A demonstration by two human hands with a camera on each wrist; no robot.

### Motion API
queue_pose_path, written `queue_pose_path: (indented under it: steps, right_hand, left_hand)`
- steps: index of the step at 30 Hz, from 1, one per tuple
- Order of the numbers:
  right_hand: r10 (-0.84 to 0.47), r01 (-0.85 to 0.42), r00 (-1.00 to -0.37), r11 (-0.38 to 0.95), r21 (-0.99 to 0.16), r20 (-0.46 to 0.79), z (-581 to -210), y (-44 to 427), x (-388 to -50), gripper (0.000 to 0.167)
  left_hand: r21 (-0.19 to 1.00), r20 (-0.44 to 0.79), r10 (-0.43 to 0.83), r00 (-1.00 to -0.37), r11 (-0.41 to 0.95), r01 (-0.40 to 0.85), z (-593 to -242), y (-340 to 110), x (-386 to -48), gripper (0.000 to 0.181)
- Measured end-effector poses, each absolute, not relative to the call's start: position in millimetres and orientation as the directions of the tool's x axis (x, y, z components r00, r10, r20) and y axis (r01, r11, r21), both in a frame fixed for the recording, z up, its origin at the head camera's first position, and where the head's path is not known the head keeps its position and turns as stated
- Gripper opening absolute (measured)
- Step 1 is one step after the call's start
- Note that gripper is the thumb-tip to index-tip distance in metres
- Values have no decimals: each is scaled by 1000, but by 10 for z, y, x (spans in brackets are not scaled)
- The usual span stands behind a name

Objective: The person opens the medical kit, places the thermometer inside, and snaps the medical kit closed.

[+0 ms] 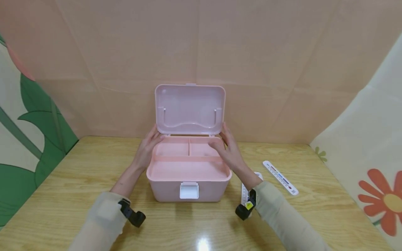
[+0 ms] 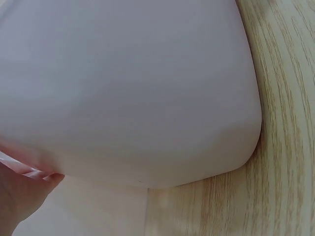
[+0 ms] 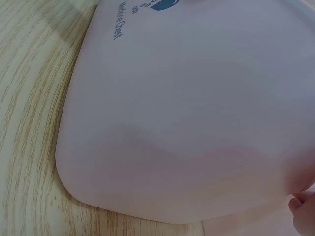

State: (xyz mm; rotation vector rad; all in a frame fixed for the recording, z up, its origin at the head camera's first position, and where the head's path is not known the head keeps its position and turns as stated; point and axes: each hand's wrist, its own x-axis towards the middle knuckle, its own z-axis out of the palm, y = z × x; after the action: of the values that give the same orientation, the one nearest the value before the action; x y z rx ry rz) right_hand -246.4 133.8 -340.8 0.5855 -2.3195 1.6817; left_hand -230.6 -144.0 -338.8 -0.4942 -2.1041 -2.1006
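A pink medicine box (image 1: 185, 190) stands on the table with its lid (image 1: 190, 104) raised upright. Inside it is a lighter pink tray (image 1: 188, 169), with two small compartments behind one wide front one. My left hand (image 1: 146, 150) holds the box's left side near the back corner, thumb over the rim. On the right side, my right hand (image 1: 230, 151) does the same, its thumb reaching in over a back compartment. In the left wrist view the box wall (image 2: 133, 88) hides most of that hand. "Medicine Chest" is printed on the side wall (image 3: 172, 113) in the right wrist view.
A white thermometer strip (image 1: 280, 177) lies on the wooden table (image 1: 103, 157) right of the box. A second white strip (image 1: 244, 195) is partly hidden under the right forearm. A plain fabric backdrop (image 1: 267, 69) hangs behind the table.
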Motion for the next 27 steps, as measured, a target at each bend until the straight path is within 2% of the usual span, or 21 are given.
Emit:
queue_pose_path:
  steps: [17,27]
  right_hand:
    - [-197,-404,-911,257,-878,362,-3403,1336,-2443,79]
    - [-198,-366,-926,268,-891,321,-3394,1341,-2418,84]
  left_hand:
    - [959,277,135,-951,28,283,-3403,-1428,-2316,69]
    - [950,311,166,-936,-22,312,-3420,-1416,-2344,66]
